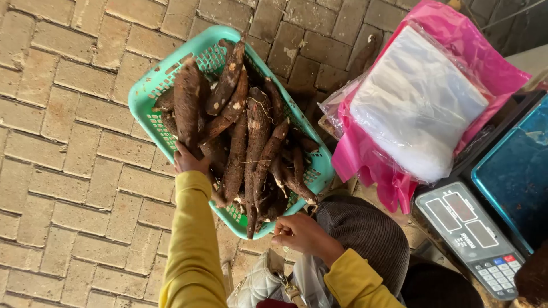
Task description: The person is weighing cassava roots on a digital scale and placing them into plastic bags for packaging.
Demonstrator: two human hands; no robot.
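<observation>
Two pink bags [365, 159], clear plastic stack [416, 102]

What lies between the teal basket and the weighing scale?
In the head view, a pink plastic bag holding a stack of clear bags lies between the teal basket and the scale.

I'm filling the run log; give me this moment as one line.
left hand: grips cassava root in teal basket | right hand: near basket's edge, grip unclear | beside: digital scale
</observation>
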